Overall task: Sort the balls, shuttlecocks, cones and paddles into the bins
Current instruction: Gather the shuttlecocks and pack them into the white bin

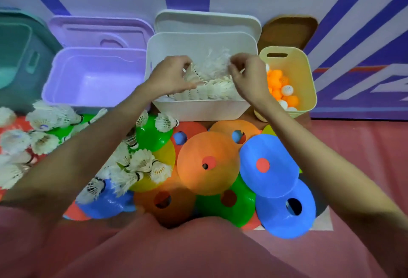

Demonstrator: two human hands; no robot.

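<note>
Bins, 4 in a row against the striped wall: teal bin (19,57) at far left, cut by the frame edge; purple bin (97,76), interior bare; white bin (198,107), part-filled with shuttlecocks (212,87); small yellow bin (302,72), holding orange and white balls (280,87), count unclear.

Hands, 2, both above the white bin, inside its rim. Left hand (171,76): fingers curled, pinching shuttlecock feathers. Right hand (247,74): fingers curled on the feathers likewise. A narrow gap separates the 2 hands.

Cones (208,163): about 12 flat disc cones visible, overlapping on the floor directly before the bins; orange, blue, green, yellow, red.

Loose shuttlecocks (141,163): well over 12, scattered left of and upon the cones, exact count unclear.

Pink floor (353,156) at right, open.
</note>
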